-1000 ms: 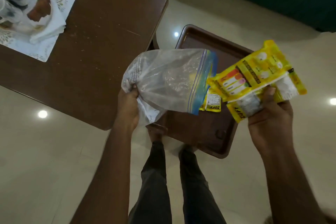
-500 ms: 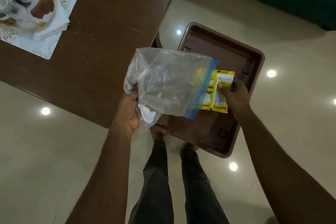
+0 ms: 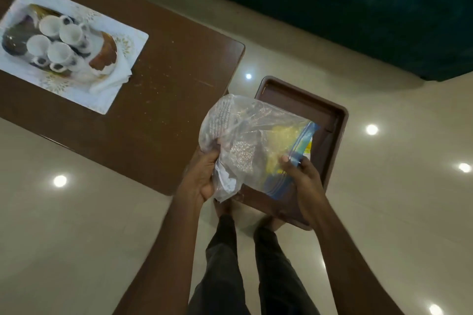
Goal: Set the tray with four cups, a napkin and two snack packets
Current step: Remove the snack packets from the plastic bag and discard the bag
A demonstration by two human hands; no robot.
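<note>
Snack packets (image 3: 279,147) now inside bag (image 3: 238,125), over brown tray (image 3: 294,103) on glossy floor (image 3: 102,212).

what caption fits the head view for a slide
Left hand and right hand hold a clear zip bag with yellow packets over a brown tray

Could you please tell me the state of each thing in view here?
zip bag: held up by both hands, crumpled; seal unclear.
snack packets: inside the zip bag, yellow showing through.
left hand: grips the bag's crumpled bottom end.
right hand: pinches the bag's zipper edge.
brown tray: lying flat beneath the bag.
cups: four, upright, clustered on the table.
napkin: rumpled beside the cups.
</note>
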